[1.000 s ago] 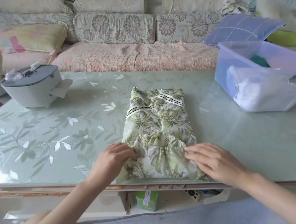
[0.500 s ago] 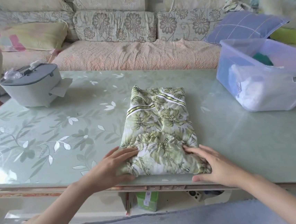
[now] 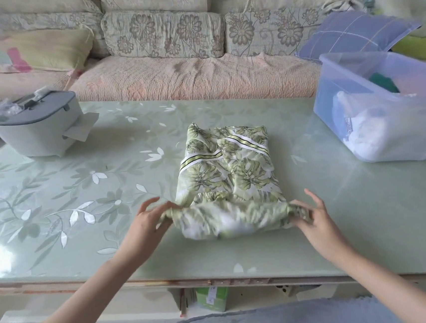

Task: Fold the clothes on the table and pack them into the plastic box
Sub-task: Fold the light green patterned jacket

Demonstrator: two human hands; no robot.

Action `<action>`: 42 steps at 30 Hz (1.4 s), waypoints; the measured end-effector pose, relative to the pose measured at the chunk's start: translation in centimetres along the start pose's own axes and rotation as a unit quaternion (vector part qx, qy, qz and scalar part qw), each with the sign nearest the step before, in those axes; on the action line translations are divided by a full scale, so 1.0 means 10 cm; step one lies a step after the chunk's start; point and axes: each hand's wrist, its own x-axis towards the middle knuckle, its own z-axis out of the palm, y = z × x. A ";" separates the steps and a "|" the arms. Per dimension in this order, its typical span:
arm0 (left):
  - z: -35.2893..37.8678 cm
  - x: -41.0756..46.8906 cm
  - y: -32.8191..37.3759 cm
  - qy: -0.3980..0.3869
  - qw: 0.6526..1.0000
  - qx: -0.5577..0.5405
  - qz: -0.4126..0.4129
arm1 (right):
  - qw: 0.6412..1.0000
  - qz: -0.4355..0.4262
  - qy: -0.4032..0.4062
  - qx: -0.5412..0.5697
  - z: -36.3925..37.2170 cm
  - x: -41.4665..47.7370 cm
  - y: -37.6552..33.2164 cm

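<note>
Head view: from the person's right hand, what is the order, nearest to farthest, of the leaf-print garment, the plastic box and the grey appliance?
1. Leaf-print garment: the right hand grips its near corner.
2. Plastic box: further back, on the table's right side.
3. Grey appliance: at the table's far left.

one garment (image 3: 229, 175), one box (image 3: 330, 98), two hands (image 3: 148, 226) (image 3: 315, 220)

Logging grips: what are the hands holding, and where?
The leaf-print garment, by its near edge: left hand at the left corner, right hand at the right corner.
</note>
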 end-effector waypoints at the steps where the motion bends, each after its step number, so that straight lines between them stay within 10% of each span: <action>1: -0.01 0.08 0.09 0.021 0.997 -0.043 -0.055 | 0.998 0.006 0.041 0.056 0.01 0.06 -0.10; 6: 0.03 0.61 0.38 0.064 0.977 -0.087 -0.186 | 0.992 0.003 0.130 0.001 -0.06 0.52 -0.43; 10: 0.19 0.68 0.29 -0.012 0.973 0.026 -0.228 | 0.946 0.041 0.109 -0.303 0.05 0.67 -0.26; 15: 0.18 0.42 0.25 0.057 0.995 0.064 0.055 | 0.951 -0.129 0.119 -0.254 0.11 0.56 -0.15; 19: 0.14 0.30 0.14 -0.176 0.963 0.102 0.179 | 0.915 -0.231 -0.136 -0.301 0.00 0.43 -0.23; 22: 0.21 0.33 -0.05 -0.204 0.956 0.153 0.147 | 0.864 -0.174 -0.246 -0.402 0.03 0.41 -0.05; 32: 0.18 0.50 -0.13 -0.076 0.965 0.167 0.188 | 0.937 -0.164 -0.123 -0.282 -0.07 0.44 0.01; 36: 0.08 0.54 0.08 -0.028 0.990 0.108 0.090 | 0.976 -0.126 -0.005 -0.180 -0.07 0.46 -0.10; 42: -0.21 0.67 0.25 -0.046 0.993 -0.053 -0.096 | 0.994 -0.030 -0.070 0.083 -0.20 0.55 -0.54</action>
